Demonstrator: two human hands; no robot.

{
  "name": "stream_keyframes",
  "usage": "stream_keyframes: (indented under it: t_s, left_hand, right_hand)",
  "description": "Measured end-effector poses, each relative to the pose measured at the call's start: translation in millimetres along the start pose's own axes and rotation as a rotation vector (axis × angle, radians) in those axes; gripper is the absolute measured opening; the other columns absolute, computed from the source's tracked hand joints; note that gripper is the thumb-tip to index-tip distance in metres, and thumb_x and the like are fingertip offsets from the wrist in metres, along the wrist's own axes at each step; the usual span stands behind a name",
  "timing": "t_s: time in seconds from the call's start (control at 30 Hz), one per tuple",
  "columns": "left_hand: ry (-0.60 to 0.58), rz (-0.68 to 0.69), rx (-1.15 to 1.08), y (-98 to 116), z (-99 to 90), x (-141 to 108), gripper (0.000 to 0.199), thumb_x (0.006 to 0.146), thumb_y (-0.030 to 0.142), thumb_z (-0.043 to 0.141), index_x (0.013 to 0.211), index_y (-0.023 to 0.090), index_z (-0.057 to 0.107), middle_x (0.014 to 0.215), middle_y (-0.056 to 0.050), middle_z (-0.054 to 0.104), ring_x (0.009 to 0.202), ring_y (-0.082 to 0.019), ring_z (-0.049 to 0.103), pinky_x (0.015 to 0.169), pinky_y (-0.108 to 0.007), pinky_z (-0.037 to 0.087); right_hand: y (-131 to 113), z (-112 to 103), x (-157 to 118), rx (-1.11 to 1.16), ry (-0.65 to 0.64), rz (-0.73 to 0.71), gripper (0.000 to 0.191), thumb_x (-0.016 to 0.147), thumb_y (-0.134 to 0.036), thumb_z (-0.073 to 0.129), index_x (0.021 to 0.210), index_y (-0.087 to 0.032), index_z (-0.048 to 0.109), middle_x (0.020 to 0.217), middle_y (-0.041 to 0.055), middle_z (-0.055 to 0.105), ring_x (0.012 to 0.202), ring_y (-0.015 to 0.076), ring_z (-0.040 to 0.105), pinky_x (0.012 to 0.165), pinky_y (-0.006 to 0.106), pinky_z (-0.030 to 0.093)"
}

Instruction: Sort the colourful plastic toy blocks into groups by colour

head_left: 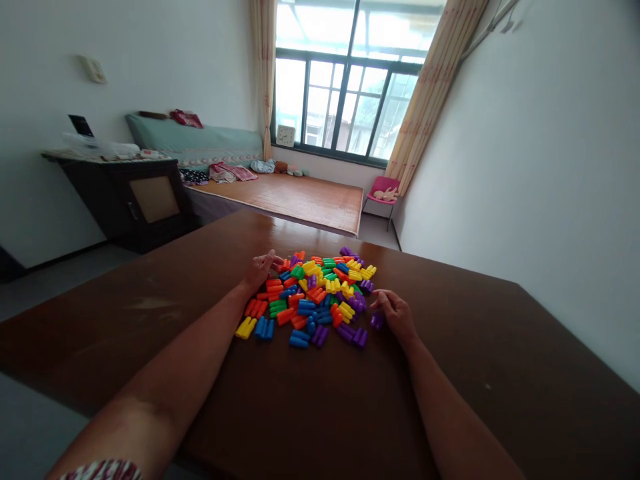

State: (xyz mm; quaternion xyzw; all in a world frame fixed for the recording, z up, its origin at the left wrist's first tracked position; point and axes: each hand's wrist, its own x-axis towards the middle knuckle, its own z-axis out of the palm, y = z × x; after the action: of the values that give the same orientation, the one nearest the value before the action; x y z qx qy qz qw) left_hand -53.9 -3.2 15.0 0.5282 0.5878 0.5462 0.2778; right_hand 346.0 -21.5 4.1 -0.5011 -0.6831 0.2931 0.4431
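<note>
A heap of plastic building pieces (306, 307) in orange, yellow, green, blue and purple lies on the brown table (320, 413). Each piece looks like short rounded tubes joined side by side. My left hand (261, 268) rests at the heap's far left edge, fingers loosely apart beside orange pieces (283, 264). On the other side, my right hand (396, 312) is at the right edge with its fingers stretched toward the heap. A purple piece (377, 321) lies just under and beside it. Neither hand visibly holds a piece; some fingertips are partly hidden.
Beyond the table is a low bed (300, 197) with a mat. A dark cabinet (150, 193) stands at the left, and a pink chair (383, 190) with a soft toy stands by the window (345, 100). A white wall (550, 153) runs along the right.
</note>
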Motion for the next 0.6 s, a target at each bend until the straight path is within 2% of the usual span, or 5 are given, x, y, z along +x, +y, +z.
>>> stream_keyframes:
  t_s: [0.1, 0.17, 0.33, 0.47, 0.6]
  left_hand:
    - [0.12, 0.031, -0.017, -6, 1.3, 6, 0.071, 0.076, 0.075, 0.04, 0.092, 0.012, 0.071, 0.099, -0.014, 0.072, 0.087, -0.025, 0.066, 0.057, -0.027, 0.049]
    - [0.106, 0.055, -0.009, -11, 2.6, 9, 0.071, 0.075, 0.075, 0.043, 0.097, 0.014, 0.071, 0.105, -0.012, 0.071, 0.095, -0.026, 0.064, 0.066, -0.03, 0.052]
    - [-0.053, -0.004, -0.001, -18, 3.8, 12, 0.066, 0.073, 0.075, 0.047, 0.085, 0.016, 0.075, 0.086, -0.01, 0.075, 0.085, -0.026, 0.067, 0.077, -0.036, 0.052]
    - [0.012, 0.02, -0.06, -20, 2.6, 12, 0.066, 0.076, 0.073, 0.044, 0.082, 0.015, 0.074, 0.086, -0.011, 0.074, 0.084, -0.026, 0.068, 0.078, -0.036, 0.051]
    - [0.051, 0.042, -0.078, -23, 3.4, 16, 0.067, 0.077, 0.073, 0.04, 0.079, 0.014, 0.074, 0.085, -0.012, 0.074, 0.082, -0.025, 0.068, 0.077, -0.036, 0.051]
  right_hand:
    - [4, -2, 0, -0.038, 0.033, 0.006, 0.047, 0.087, -0.057, 0.045, 0.102, -0.017, 0.065, 0.077, 0.0056, 0.071, 0.072, 0.0191, 0.063, 0.068, 0.03, 0.05]
    - [8, -1, 1, -0.064, 0.034, -0.002, 0.045, 0.087, -0.057, 0.046, 0.102, -0.018, 0.065, 0.079, 0.0053, 0.071, 0.073, 0.0191, 0.063, 0.069, 0.03, 0.05]
    - [11, 5, 0, -0.076, -0.003, -0.021, 0.042, 0.084, -0.054, 0.05, 0.103, -0.019, 0.064, 0.086, 0.0058, 0.071, 0.066, 0.0173, 0.061, 0.066, 0.03, 0.05]
    - [8, 9, 6, -0.163, 0.076, -0.037, 0.041, 0.082, -0.052, 0.051, 0.104, -0.02, 0.065, 0.088, 0.0057, 0.071, 0.067, 0.0177, 0.062, 0.065, 0.031, 0.051]
    - [-4, 17, 35, -0.279, 0.114, -0.087, 0.04, 0.083, -0.05, 0.05, 0.104, -0.019, 0.065, 0.098, 0.0074, 0.07, 0.076, 0.0182, 0.065, 0.073, 0.032, 0.052]
